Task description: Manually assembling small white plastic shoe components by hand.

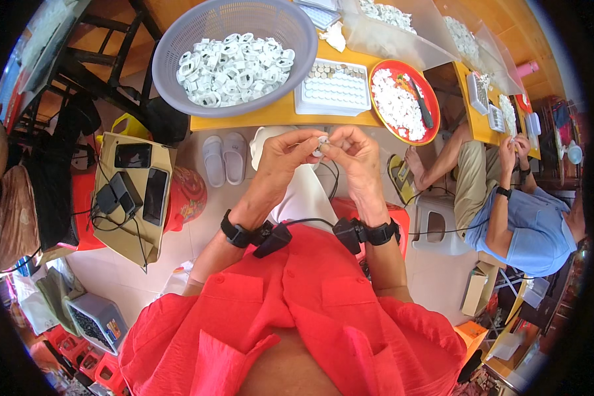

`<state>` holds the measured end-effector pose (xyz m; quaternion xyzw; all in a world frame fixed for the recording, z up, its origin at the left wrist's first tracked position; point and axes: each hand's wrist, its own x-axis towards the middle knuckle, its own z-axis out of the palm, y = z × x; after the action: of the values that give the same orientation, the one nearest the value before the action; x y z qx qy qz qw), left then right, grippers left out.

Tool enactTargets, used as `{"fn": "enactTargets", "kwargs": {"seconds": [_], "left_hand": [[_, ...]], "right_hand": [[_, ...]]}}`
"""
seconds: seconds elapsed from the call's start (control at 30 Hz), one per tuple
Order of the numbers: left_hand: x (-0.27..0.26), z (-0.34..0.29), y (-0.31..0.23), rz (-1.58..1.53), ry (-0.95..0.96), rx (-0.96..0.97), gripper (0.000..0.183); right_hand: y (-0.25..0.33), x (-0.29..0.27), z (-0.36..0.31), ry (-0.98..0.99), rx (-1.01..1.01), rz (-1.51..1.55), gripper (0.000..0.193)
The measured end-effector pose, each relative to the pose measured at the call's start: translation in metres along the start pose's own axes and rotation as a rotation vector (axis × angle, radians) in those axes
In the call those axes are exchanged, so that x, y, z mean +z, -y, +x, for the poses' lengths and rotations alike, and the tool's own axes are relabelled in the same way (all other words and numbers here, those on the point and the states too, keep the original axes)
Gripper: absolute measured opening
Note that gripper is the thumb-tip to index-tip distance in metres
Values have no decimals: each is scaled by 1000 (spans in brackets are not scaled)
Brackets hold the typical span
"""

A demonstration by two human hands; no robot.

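Note:
My left hand [289, 153] and my right hand [351, 156] meet in front of me, just short of the table's near edge. Both pinch one small white plastic part [320, 146], round in outline, between thumbs and fingers; my fingertips hide much of it. Beyond my hands lies a white tray [334, 99] with rows of round cells, its far rows holding small metallic discs. To its left stands a grey basket [164, 63] heaped with white plastic ring-shaped parts [234, 71]. To its right, a red round tray [434, 105] carries small white pieces [398, 105] and a black-handled tool [422, 109].
Clear plastic bins [402, 41] of white parts stand at the table's back. At right a co-worker in a blue shirt [528, 228] sits on a grey stool [440, 221] at another table. Phones [155, 197] and cables lie on a cardboard box [122, 234] at left. Grey slippers [234, 158] rest on the floor.

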<state>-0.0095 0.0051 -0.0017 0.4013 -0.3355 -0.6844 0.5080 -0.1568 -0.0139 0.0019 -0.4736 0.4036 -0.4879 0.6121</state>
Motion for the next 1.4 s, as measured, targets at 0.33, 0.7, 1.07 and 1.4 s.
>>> {"fn": "enactTargets", "kwargs": {"seconds": [0.33, 0.7, 1.07, 1.4], "left_hand": [[4, 8, 0, -272, 73, -107, 23], [5, 7, 9, -195, 75, -99, 24], [-1, 15, 21, -264, 65, -227, 23], [3, 17, 26, -250, 65, -301, 25]], "right_hand": [[9, 4, -5, -112, 23, 152, 16], [-6, 6, -11, -227, -66, 0, 16], [15, -164, 26, -642, -28, -998, 9], [17, -158, 45, -435, 141, -1418, 12]]}}
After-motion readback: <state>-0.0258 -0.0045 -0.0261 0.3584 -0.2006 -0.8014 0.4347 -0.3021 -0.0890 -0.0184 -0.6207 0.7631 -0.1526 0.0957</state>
